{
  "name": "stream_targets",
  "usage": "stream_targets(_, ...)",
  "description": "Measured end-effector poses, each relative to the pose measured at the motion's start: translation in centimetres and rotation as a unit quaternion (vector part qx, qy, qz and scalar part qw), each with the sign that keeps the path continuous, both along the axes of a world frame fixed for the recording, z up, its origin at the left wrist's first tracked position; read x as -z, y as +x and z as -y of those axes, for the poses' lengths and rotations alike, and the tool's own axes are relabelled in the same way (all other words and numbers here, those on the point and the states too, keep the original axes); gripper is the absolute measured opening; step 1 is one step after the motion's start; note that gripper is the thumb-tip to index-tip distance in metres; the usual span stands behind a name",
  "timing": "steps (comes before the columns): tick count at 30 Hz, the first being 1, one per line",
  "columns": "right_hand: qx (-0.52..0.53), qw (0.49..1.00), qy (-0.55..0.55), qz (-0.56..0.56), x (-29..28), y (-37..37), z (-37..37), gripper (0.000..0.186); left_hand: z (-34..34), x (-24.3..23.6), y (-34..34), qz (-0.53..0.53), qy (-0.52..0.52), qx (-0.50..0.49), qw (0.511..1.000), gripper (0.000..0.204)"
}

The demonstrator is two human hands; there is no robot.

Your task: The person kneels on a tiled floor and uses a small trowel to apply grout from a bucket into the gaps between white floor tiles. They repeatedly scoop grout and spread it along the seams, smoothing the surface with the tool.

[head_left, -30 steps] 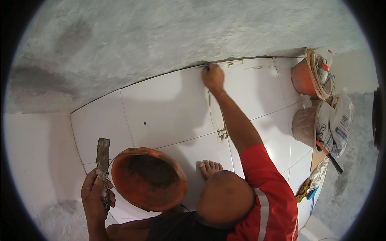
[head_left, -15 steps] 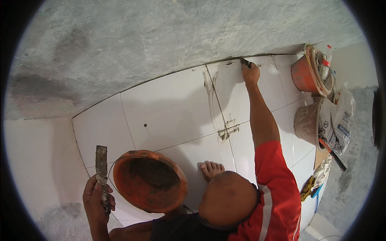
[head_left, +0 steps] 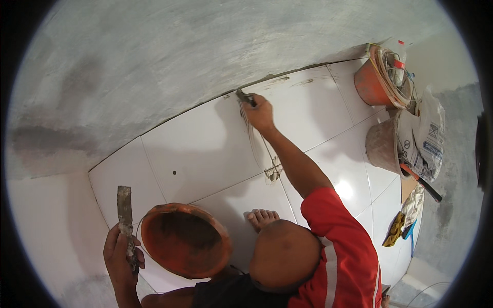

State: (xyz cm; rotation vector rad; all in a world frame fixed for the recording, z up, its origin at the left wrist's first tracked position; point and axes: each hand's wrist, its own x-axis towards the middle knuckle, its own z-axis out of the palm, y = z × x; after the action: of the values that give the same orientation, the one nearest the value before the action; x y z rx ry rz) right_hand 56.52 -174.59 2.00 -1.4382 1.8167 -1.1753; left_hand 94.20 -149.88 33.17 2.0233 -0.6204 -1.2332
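A tool (head_left: 245, 96) is gripped in the right hand (head_left: 261, 114), tip poking out; a stick (head_left: 125, 205) is clasped low in the left hand (head_left: 121, 255).

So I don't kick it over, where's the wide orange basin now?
The orange basin is lower left of centre in the head view, between the left hand and the bare foot.
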Motion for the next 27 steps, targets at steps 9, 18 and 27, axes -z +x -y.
stream_targets(9, 0.151, 0.986, 0.045, -0.062, -0.5, -15.4, 3.2, 0.025, 0.7, 0.9, -0.2, 0.025, 0.021, -0.002, 0.999, 0.036)
stream_targets(18, -0.195, 0.974, 0.113, 0.033, -2.9, 10.2, -1.7, 0.021, -0.3, -2.5, -1.2, -0.047, 0.081, 0.022, 0.995, 0.037)
stream_targets(27, -0.419, 0.872, -0.095, 0.234, -18.3, 16.0, -14.6, 0.033, -3.9, -2.6, 0.3, -0.19, 0.054, 0.019, 0.98, 0.041)
